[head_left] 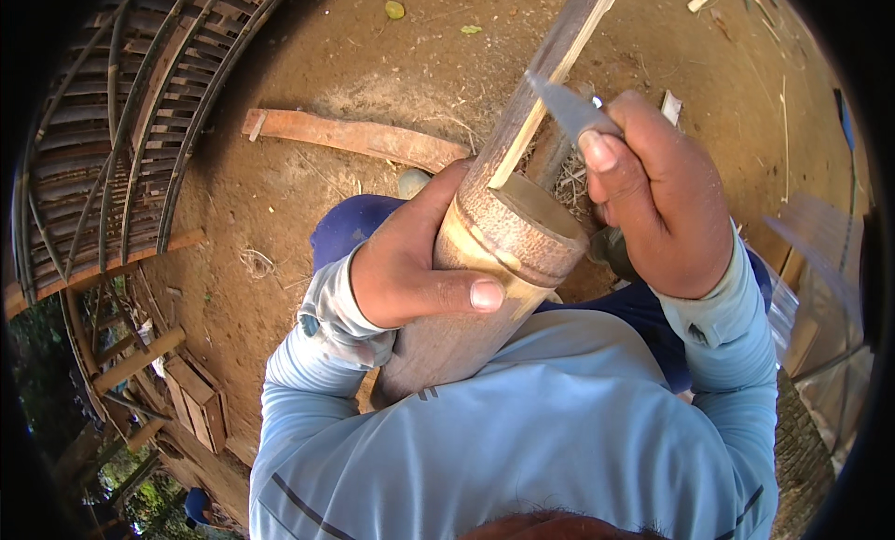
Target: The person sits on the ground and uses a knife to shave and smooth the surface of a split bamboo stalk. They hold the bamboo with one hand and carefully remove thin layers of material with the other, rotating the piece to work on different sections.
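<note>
A thick bamboo tube (pixel 513 237) leans against my front, its open end pointing up and away from me. From one side of its rim a long, narrow bamboo strip (pixel 550 69) rises toward the far edge of the view, with a pale cut side. My left hand (pixel 401 274) is wrapped round the tube just below the rim, thumb lying across it. My right hand (pixel 667 200) is closed round a knife, thumb pressed near the base of its blade. The pointed grey blade (pixel 571 107) is close to the strip; I cannot tell whether they touch. The handle is hidden in my fist.
A curved flat wooden piece (pixel 359 139) lies on the dirt ground (pixel 242 191) beyond my left hand. At the far left stands a slatted bamboo structure (pixel 121 130), with a small wooden box (pixel 196 400) nearer. Clear plastic (pixel 825 260) is at the right. Shavings and leaves are scattered about.
</note>
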Demonstrator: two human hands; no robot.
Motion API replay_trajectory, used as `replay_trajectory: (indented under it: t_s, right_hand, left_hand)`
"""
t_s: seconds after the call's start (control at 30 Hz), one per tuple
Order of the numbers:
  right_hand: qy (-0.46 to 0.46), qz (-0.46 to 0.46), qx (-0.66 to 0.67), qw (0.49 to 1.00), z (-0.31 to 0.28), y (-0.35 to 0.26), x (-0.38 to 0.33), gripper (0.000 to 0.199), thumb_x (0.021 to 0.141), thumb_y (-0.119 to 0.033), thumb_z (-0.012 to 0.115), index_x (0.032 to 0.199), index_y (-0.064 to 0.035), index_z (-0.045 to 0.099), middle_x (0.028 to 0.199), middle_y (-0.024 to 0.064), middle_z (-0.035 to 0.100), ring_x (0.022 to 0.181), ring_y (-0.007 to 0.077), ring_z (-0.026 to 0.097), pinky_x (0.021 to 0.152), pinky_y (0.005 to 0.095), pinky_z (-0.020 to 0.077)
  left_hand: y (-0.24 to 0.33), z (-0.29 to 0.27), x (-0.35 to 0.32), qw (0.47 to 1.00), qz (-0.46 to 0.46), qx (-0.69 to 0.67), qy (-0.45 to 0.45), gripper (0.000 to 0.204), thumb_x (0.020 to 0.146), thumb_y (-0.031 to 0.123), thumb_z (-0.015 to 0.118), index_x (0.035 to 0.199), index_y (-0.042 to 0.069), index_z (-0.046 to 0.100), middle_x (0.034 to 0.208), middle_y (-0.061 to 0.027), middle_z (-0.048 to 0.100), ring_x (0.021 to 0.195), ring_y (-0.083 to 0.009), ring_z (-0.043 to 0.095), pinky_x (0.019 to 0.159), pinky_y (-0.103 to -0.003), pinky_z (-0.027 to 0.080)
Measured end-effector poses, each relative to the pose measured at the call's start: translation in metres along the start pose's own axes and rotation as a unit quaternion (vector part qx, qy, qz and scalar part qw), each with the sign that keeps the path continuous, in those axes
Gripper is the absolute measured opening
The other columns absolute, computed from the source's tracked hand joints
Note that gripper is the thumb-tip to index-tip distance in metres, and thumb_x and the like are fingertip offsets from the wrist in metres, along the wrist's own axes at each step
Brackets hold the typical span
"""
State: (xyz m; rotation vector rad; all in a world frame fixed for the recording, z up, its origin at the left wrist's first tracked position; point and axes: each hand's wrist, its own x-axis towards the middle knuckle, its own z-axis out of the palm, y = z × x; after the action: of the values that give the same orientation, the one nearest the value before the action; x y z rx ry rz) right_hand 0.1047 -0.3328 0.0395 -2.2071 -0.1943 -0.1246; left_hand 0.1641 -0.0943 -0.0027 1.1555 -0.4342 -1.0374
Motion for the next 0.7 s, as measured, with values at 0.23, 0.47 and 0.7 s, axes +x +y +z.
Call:
replay_trajectory:
  t_s: [0.23, 0.47, 0.7]
  right_hand:
    - [0.061, 0.032, 0.085, 0.994, 0.006, 0.005, 0.001, 0.022, 0.107, -0.021, 0.047, 0.099, -0.0025, 0.057, 0.076, 0.0001, 0.056, 0.059, 0.0050, 0.048, 0.053, 0.0221, 0.0396]
    - [0.067, -0.016, -0.044, 0.997, -0.002, 0.002, 0.009, 0.022, 0.107, -0.021, 0.047, 0.102, -0.0018, 0.057, 0.077, 0.0042, 0.060, 0.060, 0.0100, 0.055, 0.056, 0.0255, 0.0446]
    - [0.070, 0.020, -0.078, 0.994, -0.006, -0.022, 0.016, 0.021, 0.107, -0.021, 0.047, 0.103, -0.0030, 0.057, 0.070, 0.0085, 0.058, 0.058, 0.0205, 0.058, 0.056, 0.0314, 0.0450]
  left_hand:
    - [-0.003, 0.000, 0.004, 0.998, 0.040, 0.013, 0.042, 0.105, 0.084, 0.047, 0.075, 0.154, -0.008, 0.021, 0.148, -0.0219, 0.044, 0.138, -0.0289, 0.042, 0.115, -0.041, 0.033]
    - [-0.014, -0.010, 0.003, 0.982, 0.116, 0.113, 0.102, 0.113, 0.081, 0.045, 0.078, 0.157, -0.009, 0.014, 0.156, -0.0260, 0.032, 0.144, -0.0317, 0.034, 0.119, -0.042, 0.024]
    - [-0.006, -0.002, 0.004, 1.000, 0.022, -0.014, -0.013, 0.122, 0.067, 0.026, 0.089, 0.157, -0.007, 0.013, 0.152, -0.0204, 0.040, 0.141, -0.0281, 0.039, 0.119, -0.040, 0.025]
